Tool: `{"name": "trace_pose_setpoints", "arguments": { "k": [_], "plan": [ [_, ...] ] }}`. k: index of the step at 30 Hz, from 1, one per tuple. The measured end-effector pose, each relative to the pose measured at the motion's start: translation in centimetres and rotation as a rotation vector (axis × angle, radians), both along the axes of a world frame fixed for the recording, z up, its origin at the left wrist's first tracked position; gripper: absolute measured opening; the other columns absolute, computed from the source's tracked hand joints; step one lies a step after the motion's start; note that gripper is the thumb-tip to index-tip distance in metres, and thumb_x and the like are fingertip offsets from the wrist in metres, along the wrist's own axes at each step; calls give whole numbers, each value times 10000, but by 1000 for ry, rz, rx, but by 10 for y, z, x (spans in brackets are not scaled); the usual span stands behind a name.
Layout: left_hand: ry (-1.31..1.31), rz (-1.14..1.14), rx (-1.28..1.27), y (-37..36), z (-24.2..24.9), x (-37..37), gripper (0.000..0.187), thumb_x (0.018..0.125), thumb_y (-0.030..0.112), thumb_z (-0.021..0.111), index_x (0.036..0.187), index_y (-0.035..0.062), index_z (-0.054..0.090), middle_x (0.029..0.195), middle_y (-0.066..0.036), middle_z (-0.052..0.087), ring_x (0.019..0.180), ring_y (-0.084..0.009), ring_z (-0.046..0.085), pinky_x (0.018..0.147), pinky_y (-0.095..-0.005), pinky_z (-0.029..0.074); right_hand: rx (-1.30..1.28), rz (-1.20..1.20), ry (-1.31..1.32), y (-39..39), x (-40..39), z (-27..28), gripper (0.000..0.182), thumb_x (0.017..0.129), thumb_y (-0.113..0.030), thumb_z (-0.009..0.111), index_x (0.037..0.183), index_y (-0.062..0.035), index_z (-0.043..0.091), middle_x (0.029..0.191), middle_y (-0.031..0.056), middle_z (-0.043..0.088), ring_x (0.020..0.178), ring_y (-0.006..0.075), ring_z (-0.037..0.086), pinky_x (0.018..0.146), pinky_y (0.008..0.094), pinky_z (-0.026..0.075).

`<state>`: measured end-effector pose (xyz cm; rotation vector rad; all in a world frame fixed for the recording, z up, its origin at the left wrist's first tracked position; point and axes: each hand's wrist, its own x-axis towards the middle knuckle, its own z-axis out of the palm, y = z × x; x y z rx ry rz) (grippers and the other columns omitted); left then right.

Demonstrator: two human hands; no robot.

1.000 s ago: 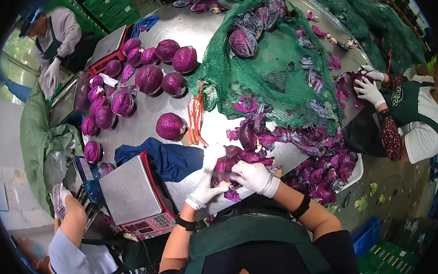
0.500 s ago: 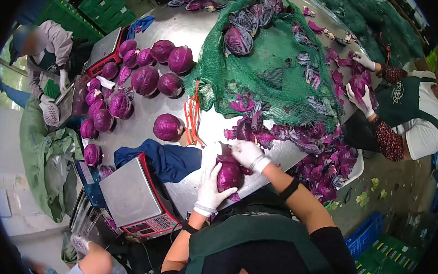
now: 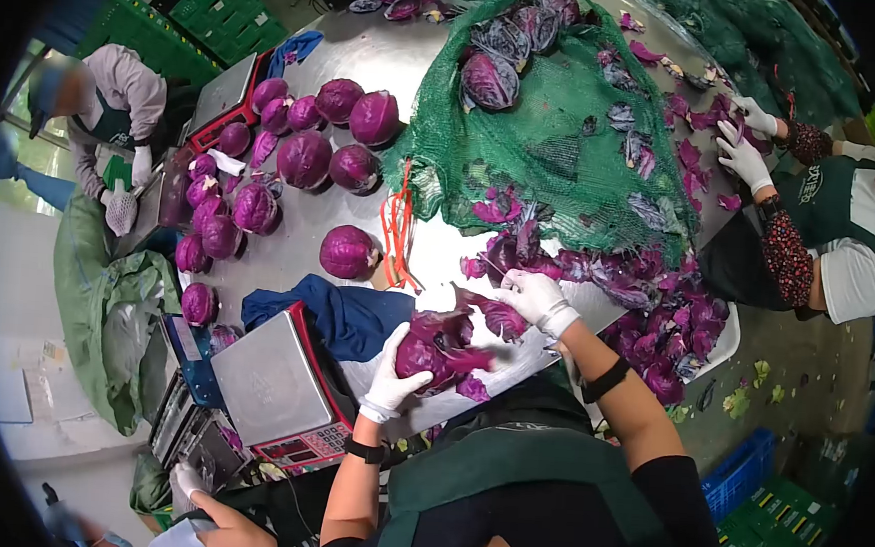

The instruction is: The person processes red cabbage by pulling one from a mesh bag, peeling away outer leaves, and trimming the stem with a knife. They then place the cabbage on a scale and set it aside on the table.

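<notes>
My left hand [image 3: 391,379], in a white glove, is wrapped round the left side of a red cabbage [image 3: 424,361] near the table's front edge. Loosened leaves stand out from the cabbage's right side. Just to the right, my gloved right hand [image 3: 538,302] has its fingers closed on a purple cabbage leaf [image 3: 504,320], pulled away from the head. A small loose leaf piece [image 3: 472,387] lies below the cabbage. Beyond my right hand is a heap of torn leaves [image 3: 598,268].
Whole red cabbages [image 3: 304,159] stand on the metal table [image 3: 305,235] to the left. A scale [image 3: 280,389] and blue cloth [image 3: 340,318] lie nearby. Ahead spreads a green net sack [image 3: 555,150] with cabbages. A leaf-filled white tray [image 3: 726,336] is right; co-workers stand around.
My right hand has moved right, drawing a leaf off the cabbage, while my left hand keeps its hold. The co-worker on the right no longer holds the cabbage up; their hands are over leaves.
</notes>
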<state>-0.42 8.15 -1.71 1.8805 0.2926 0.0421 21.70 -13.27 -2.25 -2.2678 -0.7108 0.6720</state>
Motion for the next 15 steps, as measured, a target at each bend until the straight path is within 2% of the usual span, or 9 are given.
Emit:
{"name": "trace_pose_setpoints", "arguments": {
  "k": [2, 5, 6, 8, 9, 11, 12, 13, 15],
  "plan": [
    [66, 183, -304, -8, 4, 1, 839, 628, 244, 794, 1326, 31, 381, 1322, -161, 397, 1228, -284, 399, 1041, -364, 304, -5, 164, 85, 6, -14, 39, 555, 744, -560, 591, 870, -22, 631, 846, 133, 634, 735, 271, 635, 688, 350, 489],
    [34, 133, -61, -10, -2, 5, 791, 640, 209, 773, 1311, 24, 398, 1300, -161, 418, 1195, -286, 429, 1026, -356, 321, 80, 428, 35, 15, -61, 54, 683, 685, -574, 650, 1092, -30, 586, 1044, 144, 616, 794, 284, 642, 723, 339, 508],
    [36, 125, 34, -15, 4, 12, 774, 628, 185, 765, 1300, 26, 415, 1277, -164, 437, 1181, -289, 441, 1016, -357, 331, -58, 401, -46, 23, -75, 65, 767, 679, -576, 655, 1181, -16, 506, 1105, 166, 582, 814, 299, 642, 727, 352, 513],
    [31, 205, -22, -21, -5, 10, 755, 632, 198, 754, 1295, 41, 427, 1264, -165, 448, 1185, -290, 437, 1009, -361, 339, -178, 388, -155, 26, -91, 65, 902, 684, -556, 659, 1362, -73, 310, 1193, 227, 514, 826, 328, 642, 708, 386, 527],
    [24, 246, -69, -22, -14, 9, 754, 637, 206, 750, 1297, 44, 424, 1265, -162, 448, 1188, -290, 436, 1010, -363, 340, -178, 394, -158, 24, -91, 54, 902, 684, -556, 659, 1362, -73, 310, 1193, 227, 514, 826, 328, 642, 708, 386, 527],
    [32, 204, -15, -17, -12, 9, 763, 634, 208, 753, 1301, 46, 420, 1267, -162, 447, 1191, -289, 435, 1014, -362, 339, -120, 434, -217, 21, -88, 49, 787, 722, -497, 642, 1351, -121, 352, 1168, 185, 541, 809, 299, 646, 692, 376, 528],
    [40, 157, 38, -14, -10, 11, 772, 630, 209, 756, 1304, 48, 416, 1268, -163, 446, 1193, -287, 433, 1019, -361, 337, -62, 378, -145, 18, -83, 48, 648, 744, -420, 638, 1300, -152, 441, 1077, 137, 592, 784, 276, 643, 678, 366, 524],
    [7, 86, 106, -11, -1, 14, 787, 624, 196, 772, 1308, 50, 411, 1280, -163, 437, 1197, -281, 431, 1028, -356, 333, 185, 257, -192, 15, -81, 32, 429, 790, -319, 592, 1171, -130, 540, 828, 112, 601, 731, 265, 632, 618, 381, 511],
    [5, 14, -3, -3, 3, 13, 792, 636, 206, 782, 1313, 57, 398, 1294, -150, 431, 1195, -265, 434, 1026, -355, 340, 314, 234, -227, 16, -62, -10, 312, 805, -290, 569, 1064, -117, 596, 781, 124, 613, 739, 285, 629, 627, 379, 504]
  ]
}}
